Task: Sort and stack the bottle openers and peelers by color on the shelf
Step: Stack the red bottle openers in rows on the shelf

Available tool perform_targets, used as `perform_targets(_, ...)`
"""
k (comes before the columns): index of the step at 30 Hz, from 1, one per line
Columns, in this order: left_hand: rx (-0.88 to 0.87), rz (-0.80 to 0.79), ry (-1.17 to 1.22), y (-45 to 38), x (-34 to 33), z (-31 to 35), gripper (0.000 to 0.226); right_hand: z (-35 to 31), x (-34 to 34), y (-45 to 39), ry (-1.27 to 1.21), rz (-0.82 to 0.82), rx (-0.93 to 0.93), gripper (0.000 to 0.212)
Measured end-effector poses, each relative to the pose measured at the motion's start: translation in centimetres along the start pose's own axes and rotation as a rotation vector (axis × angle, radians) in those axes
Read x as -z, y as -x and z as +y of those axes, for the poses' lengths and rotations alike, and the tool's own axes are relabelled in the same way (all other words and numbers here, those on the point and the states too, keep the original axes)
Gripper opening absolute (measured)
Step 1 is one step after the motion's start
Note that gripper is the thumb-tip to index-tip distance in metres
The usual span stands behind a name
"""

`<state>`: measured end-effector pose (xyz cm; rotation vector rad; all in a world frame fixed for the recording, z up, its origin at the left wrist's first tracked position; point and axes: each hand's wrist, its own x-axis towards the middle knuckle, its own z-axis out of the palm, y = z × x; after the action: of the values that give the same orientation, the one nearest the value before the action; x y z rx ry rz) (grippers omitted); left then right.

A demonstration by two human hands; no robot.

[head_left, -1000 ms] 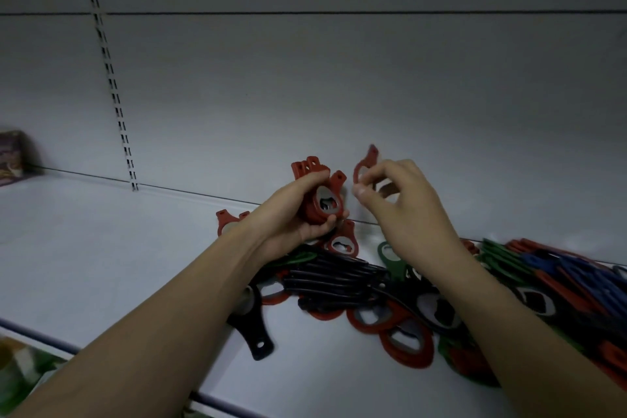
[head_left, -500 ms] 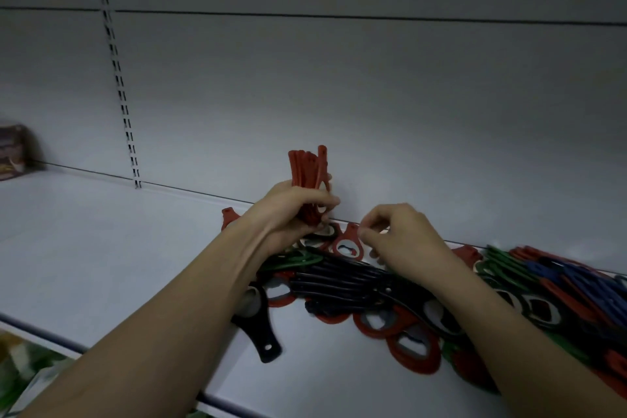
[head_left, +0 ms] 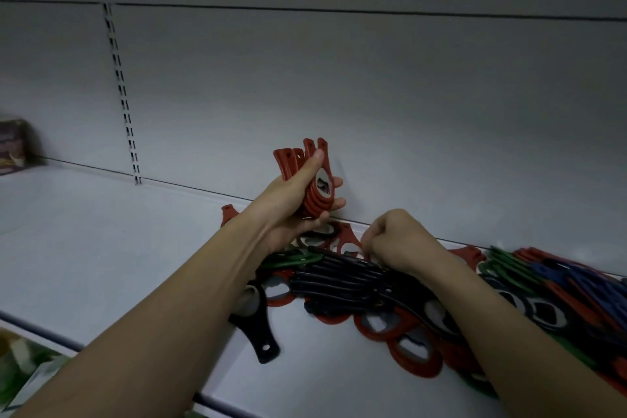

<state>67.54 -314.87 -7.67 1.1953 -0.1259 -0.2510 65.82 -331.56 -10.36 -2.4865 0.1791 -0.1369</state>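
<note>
My left hand (head_left: 298,204) grips an upright stack of red bottle openers (head_left: 314,176) above the back of the white shelf (head_left: 101,248). My right hand (head_left: 397,241) is lower, knuckles up, fingertips curled down at a red opener (head_left: 347,243) lying by the back wall; whether it holds it I cannot tell. A mixed pile lies under both arms: a row of black openers (head_left: 339,282), a green one (head_left: 295,260), red ones (head_left: 414,356) at the front, and a single black opener (head_left: 261,332). Blue and green pieces (head_left: 576,282) lie at the right.
A slotted upright rail (head_left: 118,78) runs down the grey back panel at the left. A small packaged box (head_left: 12,146) stands at the far left of the shelf. Goods on a lower shelf (head_left: 20,366) show under the shelf's front edge.
My right hand has dropped from beside the held stack down to the pile by the back wall. My left hand has turned the red stack more upright.
</note>
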Motion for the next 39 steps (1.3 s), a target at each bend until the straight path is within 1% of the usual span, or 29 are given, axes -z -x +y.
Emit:
perform_targets(2, -0.022, 0.001, -0.002, 0.1, 0.0, 0.0, 0.04, -0.1, 0.0, 0.2, 0.005, -0.022, 0.012, 0.03)
perform_targets(4, -0.033, 0.001, 0.011, 0.2, -0.1, -0.1, 0.046, -0.5, -0.2, 0.4, 0.042, -0.054, 0.018, 0.035)
perform_targets(5, -0.035, 0.002, 0.022, 0.2, -0.1, -0.1, 0.047, -0.6, -0.3, 0.5, 0.056, -0.063, 0.019, 0.035)
perform_targets(7, -0.028, -0.003, 0.048, 0.3, -0.2, -0.1, 0.042, -0.7, -0.2, 0.6, 0.047, -0.074, 0.022, 0.035)
perform_targets(9, -0.019, 0.007, 0.046, 0.2, -0.2, 0.0, 0.039, -0.5, 0.1, 0.7, -0.012, -0.057, 0.024, 0.028)
perform_targets(11, -0.014, 0.008, 0.043, 0.2, -0.2, 0.2, 0.042, -0.3, 0.6, 0.7, -0.125, -0.002, 0.033, 0.013)
perform_targets(12, -0.005, 0.005, 0.049, 0.2, -0.2, 0.2, 0.044, -0.3, 0.9, 0.8, -0.198, 0.033, 0.035, 0.009)
perform_targets(14, 0.019, 0.0, 0.066, 0.0, 0.0, 0.2, 0.046, -0.2, 1.7, 0.8, -0.336, 0.112, 0.036, 0.007)
perform_targets(16, 0.031, -0.01, 0.052, 0.0, 0.1, 0.1, 0.046, -0.3, 2.6, 1.1, -0.512, 0.147, 0.059, 0.007)
perform_targets(18, 0.027, -0.01, -0.003, -0.2, 0.2, 0.0, 0.048, -0.5, 3.3, 1.6, -0.713, 0.121, 0.104, 0.008)
perform_targets(20, 0.036, -0.015, -0.068, -0.1, 0.2, -0.3, 0.053, -0.8, 3.5, 2.2, -0.879, 0.049, 0.144, 0.008)
perform_targets(22, 0.04, -0.055, -0.153, 0.0, -0.2, -0.5, 0.058, -1.4, 3.2, 2.5, -0.95, -0.036, 0.168, 0.009)
perform_targets(24, 0.019, -0.127, -0.227, 0.3, -0.6, -0.9, 0.063, -1.7, 2.4, 2.7, -0.879, -0.059, 0.185, 0.007)
perform_targets(26, 0.001, -0.211, -0.249, 0.4, -0.9, -1.1, 0.064, -1.8, 1.6, 2.8, -0.743, 0.002, 0.186, 0.008)
perform_targets(27, -0.001, -0.247, -0.249, 0.5, -1.0, -1.1, 0.06, -1.6, 1.4, 2.8, -0.7, 0.039, 0.166, 0.011)
perform_targets(30, 0.006, -0.32, -0.191, 0.6, -0.8, -1.0, 0.037, -1.0, 1.5, 2.7, -0.674, 0.1, 0.114, 0.021)
perform_targets(33, -0.041, -0.396, -0.21, 0.5, -0.7, -1.2, 0.033, -0.6, 1.6, 2.7, -0.686, 0.069, 0.137, 0.015)
perform_targets(39, -0.165, -0.276, -0.398, 0.3, -0.6, -1.5, 0.031, -0.8, 1.1, 2.9, -0.781, -0.032, 0.113, 0.012)
